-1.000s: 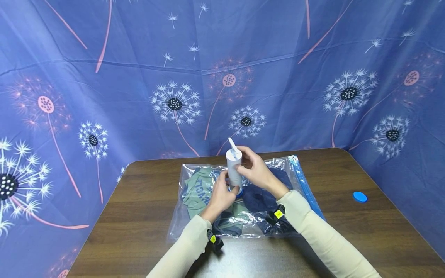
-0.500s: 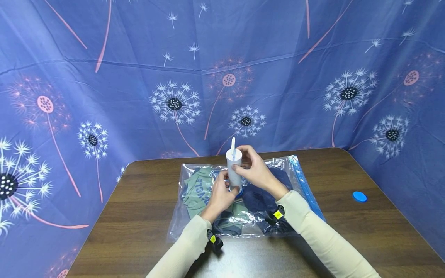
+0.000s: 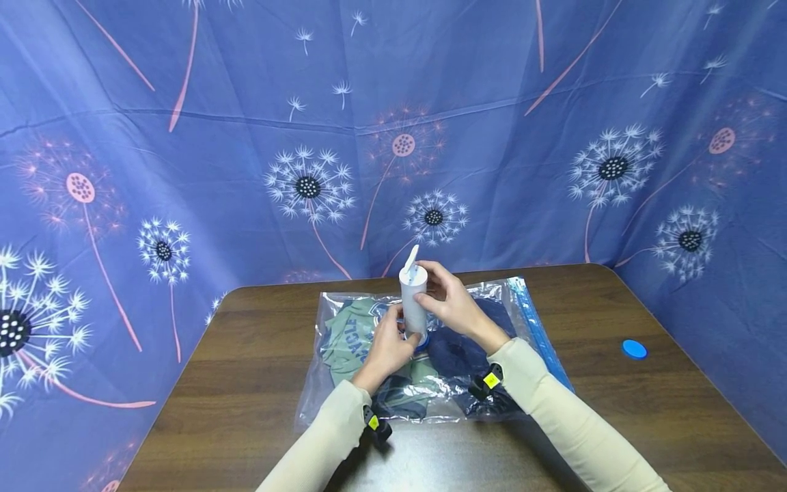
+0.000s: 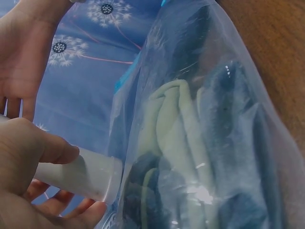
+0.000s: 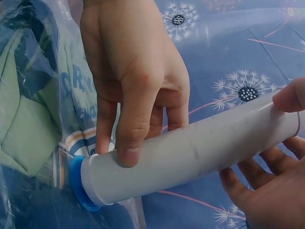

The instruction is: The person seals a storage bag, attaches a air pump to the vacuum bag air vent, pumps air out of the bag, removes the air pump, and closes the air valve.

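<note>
A white hand pump (image 3: pixel 414 318) stands upright on the blue valve (image 3: pixel 421 346) of a clear vacuum storage bag (image 3: pixel 313 396). My left hand (image 3: pixel 389 350) holds the pump low, thumb and fingers round its base. Higher up, my right hand (image 3: pixel 456 304) grips the barrel, its thumb on the near side. A flat white handle (image 3: pixel 411 257) sticks up from the pump's top, leaning right. Inside the bag lie a green garment (image 3: pixel 349 340) with lettering and a dark navy one (image 3: pixel 451 354). In the right wrist view the barrel (image 5: pixel 186 150) meets the valve ring (image 5: pixel 78 183).
The bag's blue zip strip (image 3: pixel 536 328) runs along its right side. A round blue cap (image 3: pixel 634 349) lies on the brown wooden table (image 3: pixel 246 383), well to the right. A blue curtain (image 3: pixel 510 171) with dandelion prints hangs behind the table.
The flat handle on the pump leaned left a second ago, then stood nearly straight, and now leans right. Both hands keep their holds. The head view has shifted slightly.
</note>
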`<action>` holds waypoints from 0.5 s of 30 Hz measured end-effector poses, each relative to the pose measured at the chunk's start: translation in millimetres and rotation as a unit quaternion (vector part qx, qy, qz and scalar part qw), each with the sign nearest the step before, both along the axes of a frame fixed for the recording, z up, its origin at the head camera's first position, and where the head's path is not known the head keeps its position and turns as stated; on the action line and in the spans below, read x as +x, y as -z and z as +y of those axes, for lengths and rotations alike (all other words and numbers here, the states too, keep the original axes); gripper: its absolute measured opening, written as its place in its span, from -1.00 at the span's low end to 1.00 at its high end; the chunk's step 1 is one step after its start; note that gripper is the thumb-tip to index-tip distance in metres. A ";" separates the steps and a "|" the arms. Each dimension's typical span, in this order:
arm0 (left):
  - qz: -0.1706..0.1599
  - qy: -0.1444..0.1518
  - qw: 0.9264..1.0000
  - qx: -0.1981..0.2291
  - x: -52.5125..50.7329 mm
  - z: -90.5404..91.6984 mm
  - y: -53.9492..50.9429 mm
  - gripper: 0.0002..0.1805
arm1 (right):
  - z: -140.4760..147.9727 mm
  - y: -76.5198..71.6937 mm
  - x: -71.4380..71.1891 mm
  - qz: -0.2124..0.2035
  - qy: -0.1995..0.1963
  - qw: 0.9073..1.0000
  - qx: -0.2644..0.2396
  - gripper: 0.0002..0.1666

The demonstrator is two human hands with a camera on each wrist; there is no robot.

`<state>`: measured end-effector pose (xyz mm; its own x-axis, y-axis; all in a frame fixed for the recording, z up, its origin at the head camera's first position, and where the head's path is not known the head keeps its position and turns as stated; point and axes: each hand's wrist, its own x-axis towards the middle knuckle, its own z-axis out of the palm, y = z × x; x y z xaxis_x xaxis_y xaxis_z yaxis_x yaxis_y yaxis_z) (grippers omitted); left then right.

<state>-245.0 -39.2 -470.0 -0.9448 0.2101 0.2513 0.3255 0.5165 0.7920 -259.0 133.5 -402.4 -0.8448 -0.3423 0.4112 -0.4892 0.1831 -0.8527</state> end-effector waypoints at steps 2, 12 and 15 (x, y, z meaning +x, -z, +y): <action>0.002 -0.002 1.000 0.000 0.5 0.1 0.3 -0.34 | -0.5 -0.2 0.7 -0.001 0.001 1.000 -0.001 -0.30; 0.003 -0.012 1.000 0.014 1.9 1.4 1.2 -0.31 | -2.5 0.0 1.2 -0.014 0.014 1.000 -0.011 -0.29; 0.009 -0.016 1.000 0.013 1.4 1.2 1.1 -0.31 | -4.0 0.5 0.7 -0.015 0.021 1.000 -0.011 -0.31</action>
